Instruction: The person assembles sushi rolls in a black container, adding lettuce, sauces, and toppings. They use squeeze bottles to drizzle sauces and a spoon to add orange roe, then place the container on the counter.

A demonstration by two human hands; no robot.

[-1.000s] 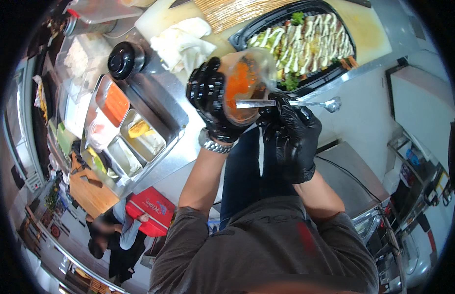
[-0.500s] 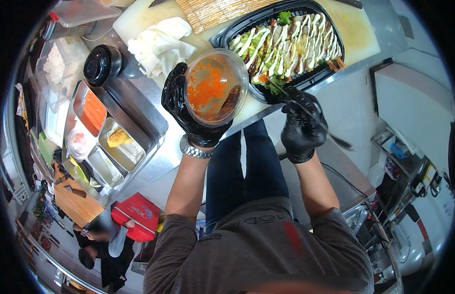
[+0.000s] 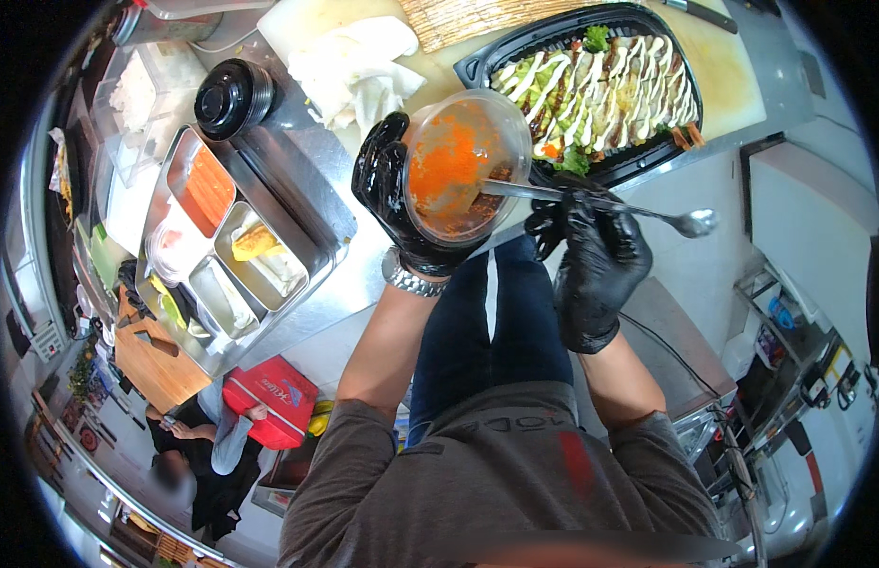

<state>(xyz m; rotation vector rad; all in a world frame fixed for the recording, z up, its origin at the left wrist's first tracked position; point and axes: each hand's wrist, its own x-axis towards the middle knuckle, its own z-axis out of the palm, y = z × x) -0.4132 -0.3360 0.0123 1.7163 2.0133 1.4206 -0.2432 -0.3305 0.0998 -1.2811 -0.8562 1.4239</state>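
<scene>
My left hand [image 3: 390,194], in a black glove, grips a round clear plastic tub [image 3: 513,133] tilted toward me. Orange roe-like grains [image 3: 449,156] cling to its bottom and wall. In the black-gloved right hand [image 3: 598,260] is a long metal spoon [image 3: 629,205]. One of its ends reaches into the tub; the other, a rounded bowl, points right. Just beyond both hands lies a black plastic tray [image 3: 477,71], filled with food [image 3: 600,90] striped with white sauce, with green pieces and leafy garnish at its edges.
A crumpled white cloth [image 3: 354,71] and a bamboo mat [image 3: 496,19] lie on the cutting board [image 3: 733,95]; a knife [image 3: 703,13] is at its far edge. Left are stacked black bowls [image 3: 233,99] and metal pans [image 3: 246,275] of ingredients. Another person [image 3: 212,473] stands lower left.
The spoon's end has moved from the near edge of the food tray leftward into the tub. The right hand turned with it, and the view has shifted slightly.
</scene>
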